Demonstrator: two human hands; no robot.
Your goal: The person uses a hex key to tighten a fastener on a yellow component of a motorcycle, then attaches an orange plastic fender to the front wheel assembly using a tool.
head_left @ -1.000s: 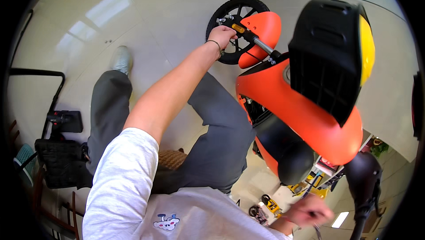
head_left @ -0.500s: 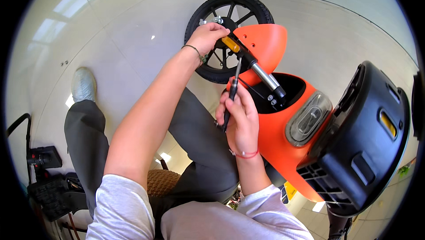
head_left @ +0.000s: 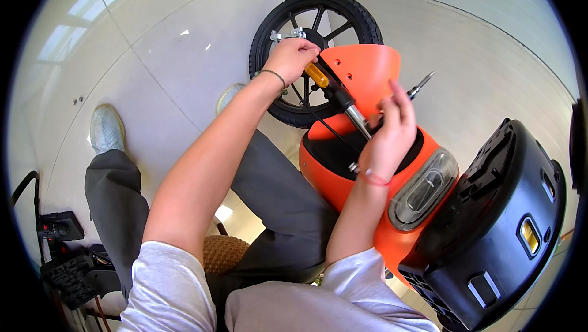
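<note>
My left hand is pinched closed at the black fork beside the wheel. Its fingertips meet just above an amber reflector, and whatever lies between them is hidden. A screwdriver is in my right hand, its metal tip pointing up and to the right, away from the fork. That hand is slightly blurred and hovers over the silver fork tube. Against the fork sits an orange fender. Beyond it stands the spoked wheel with a black tyre.
The orange body of the vehicle carries an oval clear lamp. A large black plastic housing is at the right. Black equipment lies at the lower left, and a woven brown seat shows beneath me. Small bits rest on the tiled floor.
My right hand has swung right and up from the fork, turning the screwdriver's tip outward. My left hand stays at the reflector. The view has shifted slightly.
</note>
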